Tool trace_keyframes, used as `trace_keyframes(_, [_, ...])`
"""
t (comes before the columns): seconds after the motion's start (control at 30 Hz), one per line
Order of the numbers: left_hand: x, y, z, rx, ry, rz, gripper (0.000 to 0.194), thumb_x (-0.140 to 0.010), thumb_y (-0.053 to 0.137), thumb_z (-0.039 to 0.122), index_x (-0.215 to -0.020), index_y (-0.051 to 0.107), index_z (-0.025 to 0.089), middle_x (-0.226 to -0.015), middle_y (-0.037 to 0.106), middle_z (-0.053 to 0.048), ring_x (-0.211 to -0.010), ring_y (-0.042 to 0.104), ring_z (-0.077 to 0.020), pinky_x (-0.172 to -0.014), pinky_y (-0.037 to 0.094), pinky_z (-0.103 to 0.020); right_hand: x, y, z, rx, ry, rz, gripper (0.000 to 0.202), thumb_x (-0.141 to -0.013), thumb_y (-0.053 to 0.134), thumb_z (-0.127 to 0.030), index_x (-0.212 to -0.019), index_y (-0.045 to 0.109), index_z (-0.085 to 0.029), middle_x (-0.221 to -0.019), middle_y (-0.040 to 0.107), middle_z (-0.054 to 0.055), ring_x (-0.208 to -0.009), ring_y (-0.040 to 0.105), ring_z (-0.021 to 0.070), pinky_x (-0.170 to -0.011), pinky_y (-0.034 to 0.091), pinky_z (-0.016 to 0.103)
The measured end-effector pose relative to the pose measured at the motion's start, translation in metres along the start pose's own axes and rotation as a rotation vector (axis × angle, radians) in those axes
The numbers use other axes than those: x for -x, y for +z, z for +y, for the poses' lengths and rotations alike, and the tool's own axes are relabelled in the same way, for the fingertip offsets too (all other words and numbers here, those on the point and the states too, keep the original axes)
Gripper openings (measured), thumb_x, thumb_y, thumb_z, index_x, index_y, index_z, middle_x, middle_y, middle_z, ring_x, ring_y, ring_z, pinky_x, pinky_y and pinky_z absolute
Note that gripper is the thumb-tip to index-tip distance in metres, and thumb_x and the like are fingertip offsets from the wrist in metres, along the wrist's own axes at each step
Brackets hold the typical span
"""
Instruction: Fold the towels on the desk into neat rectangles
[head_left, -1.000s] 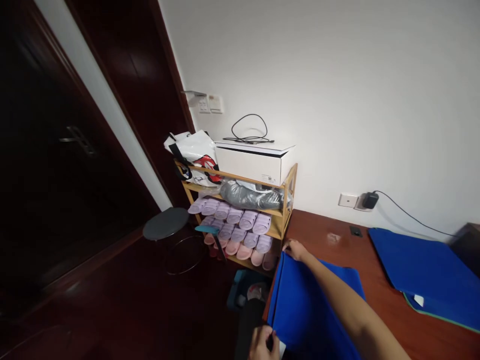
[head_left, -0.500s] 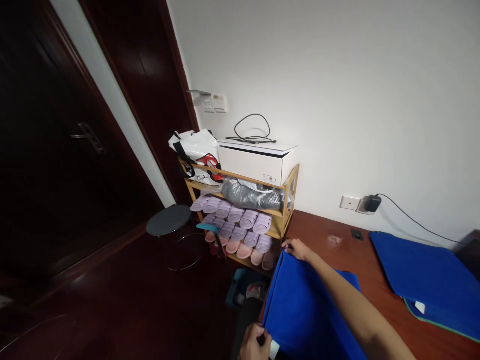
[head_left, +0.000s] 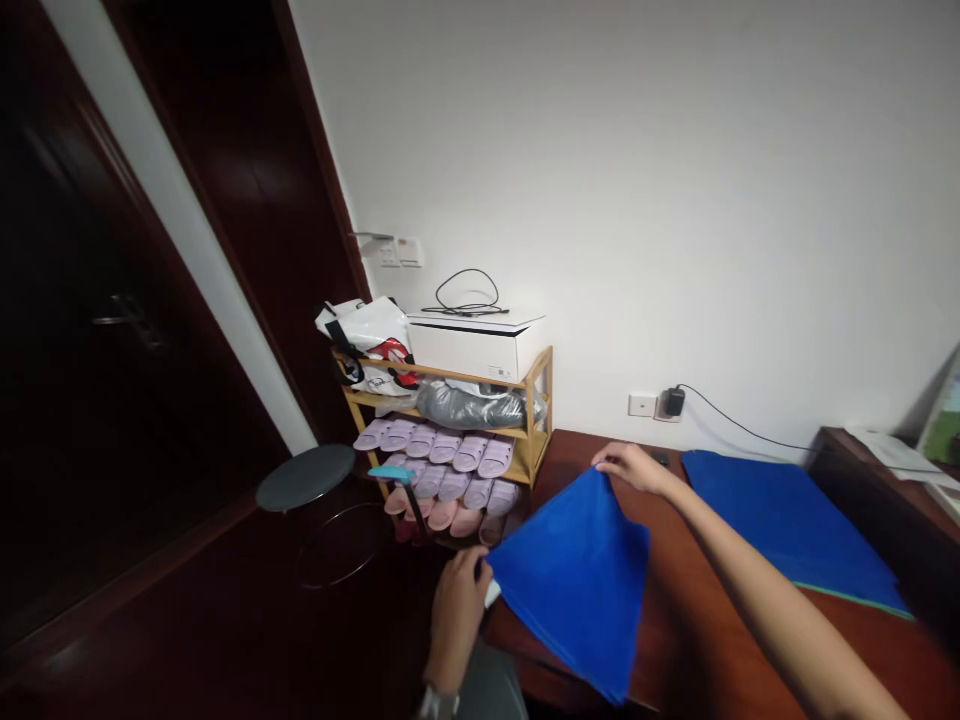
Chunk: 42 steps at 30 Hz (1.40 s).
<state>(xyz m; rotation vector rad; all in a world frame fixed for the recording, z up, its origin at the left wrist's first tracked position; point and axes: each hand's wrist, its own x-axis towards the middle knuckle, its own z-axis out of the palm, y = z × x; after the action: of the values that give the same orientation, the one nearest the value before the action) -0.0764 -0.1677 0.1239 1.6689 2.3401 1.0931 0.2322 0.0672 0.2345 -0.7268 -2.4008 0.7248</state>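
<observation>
A blue cloth (head_left: 574, 580) hangs between my two hands over the front edge of the brown table (head_left: 750, 660). My left hand (head_left: 461, 600) is closed on its left corner, where a white tag (head_left: 492, 594) sticks out. At the upper corner, my right hand (head_left: 626, 466) pinches the fabric between thumb and fingers. The cloth's lower point droops towards the table edge. To the right, a second blue cloth (head_left: 780, 520) with a green edge lies flat on the tabletop, apart from both hands.
Beyond the table's left end stands a wooden rack (head_left: 538, 440) with purple slippers (head_left: 450, 480), a white box (head_left: 469, 345) and a printed bag (head_left: 382, 345). A round stool (head_left: 307, 475) is at the left. A black adapter (head_left: 674, 402) is plugged into the wall.
Both hands have lifted the blue cloth and moved it up, away from the tabletop. It now slants, its lower corner hanging. The view has turned to the right.
</observation>
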Motion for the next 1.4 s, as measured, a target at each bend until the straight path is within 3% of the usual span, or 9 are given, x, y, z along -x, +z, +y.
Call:
trace_keyframes(0.13, [-0.06, -0.069, 0.066, 0.176, 0.268, 0.188, 0.025, -0.092, 0.053, 0.031, -0.101, 0.076, 0.027, -0.103, 0.08, -0.005, -0.098, 0.074, -0.0254, -0.094, 0.057, -0.039, 0.054, -0.068, -0.037, -0.085, 0.028, 0.298, 0.04, -0.092, 0.065, -0.062, -0.1, 0.078, -0.024, -0.106, 0.078, 0.008, -0.099, 0.072, 0.0253, -0.091, 0.057, 0.039])
trace_keyframes(0.23, [-0.091, -0.111, 0.117, 0.336, 0.416, 0.219, 0.02, -0.09, 0.062, 0.035, -0.098, 0.076, 0.025, -0.101, 0.08, -0.005, -0.096, 0.075, -0.0244, -0.095, 0.058, -0.037, 0.092, -0.106, -0.06, -0.097, 0.069, 0.492, 0.043, -0.085, 0.072, -0.065, -0.097, 0.079, -0.024, -0.103, 0.079, 0.009, -0.097, 0.072, 0.0267, -0.087, 0.058, 0.04])
trace_keyframes(0.33, [-0.11, -0.134, 0.155, 0.535, 0.484, 0.123, 0.02, -0.087, 0.071, 0.04, -0.096, 0.075, 0.023, -0.098, 0.08, -0.005, -0.093, 0.075, -0.0229, -0.089, 0.06, -0.034, 0.123, -0.128, -0.078, -0.122, 0.101, 0.643, 0.047, -0.08, 0.077, -0.067, -0.096, 0.08, -0.022, -0.098, 0.08, 0.009, -0.093, 0.073, 0.0276, -0.086, 0.059, 0.042])
trace_keyframes(0.43, [-0.124, -0.144, 0.179, 0.601, 0.551, 0.021, 0.023, -0.082, 0.077, 0.044, -0.088, 0.075, 0.021, -0.093, 0.079, -0.006, -0.089, 0.075, -0.0226, -0.084, 0.062, -0.032, 0.148, -0.139, -0.094, -0.124, 0.118, 0.712, 0.047, -0.078, 0.079, -0.067, -0.093, 0.08, -0.023, -0.095, 0.08, 0.01, -0.091, 0.074, 0.0273, -0.084, 0.061, 0.041])
trace_keyframes(0.63, [-0.116, -0.156, 0.202, 0.715, 0.561, -0.108, 0.027, -0.077, 0.084, 0.046, -0.083, 0.073, 0.022, -0.088, 0.078, -0.006, -0.083, 0.074, -0.0222, -0.078, 0.062, -0.031, 0.193, -0.143, -0.13, -0.088, 0.113, 0.769, 0.04, -0.077, 0.081, -0.065, -0.084, 0.08, -0.026, -0.09, 0.079, 0.008, -0.084, 0.072, 0.0251, -0.077, 0.062, 0.038])
trace_keyframes(0.77, [-0.108, -0.152, 0.206, 0.772, 0.53, -0.128, 0.028, -0.077, 0.084, 0.045, -0.083, 0.069, 0.023, -0.088, 0.077, -0.005, -0.081, 0.074, -0.0214, -0.076, 0.062, -0.031, 0.212, -0.143, -0.137, -0.065, 0.123, 0.775, 0.036, -0.078, 0.081, -0.063, -0.083, 0.08, -0.027, -0.087, 0.079, 0.007, -0.081, 0.072, 0.0241, -0.074, 0.062, 0.036])
trace_keyframes(1.03, [-0.155, -0.102, 0.212, 0.651, 0.592, -0.257, 0.023, -0.076, 0.077, 0.045, -0.075, 0.078, 0.022, -0.089, 0.081, -0.008, -0.087, 0.076, -0.0241, -0.079, 0.062, -0.033, 0.188, -0.15, -0.096, -0.114, 0.309, 0.804, 0.056, -0.069, 0.083, -0.072, -0.09, 0.082, -0.021, -0.091, 0.081, 0.009, -0.085, 0.075, 0.0265, -0.077, 0.061, 0.039])
trace_keyframes(1.2, [-0.157, -0.099, 0.203, 0.595, 0.689, -0.161, 0.016, -0.079, 0.074, 0.038, -0.079, 0.084, 0.025, -0.093, 0.083, -0.008, -0.093, 0.078, -0.0247, -0.091, 0.061, -0.037, 0.193, -0.153, -0.101, -0.103, 0.313, 0.854, 0.051, -0.069, 0.085, -0.069, -0.089, 0.081, -0.022, -0.091, 0.081, 0.008, -0.087, 0.074, 0.0254, -0.08, 0.061, 0.038])
trace_keyframes(1.4, [-0.167, -0.093, 0.214, 0.719, 0.615, -0.145, 0.02, -0.074, 0.081, 0.042, -0.08, 0.084, 0.022, -0.093, 0.084, -0.008, -0.092, 0.079, -0.0262, -0.092, 0.062, -0.039, 0.19, -0.163, -0.102, -0.128, 0.318, 0.933, 0.049, -0.068, 0.087, -0.066, -0.088, 0.081, -0.021, -0.091, 0.081, 0.008, -0.086, 0.074, 0.0251, -0.078, 0.059, 0.036])
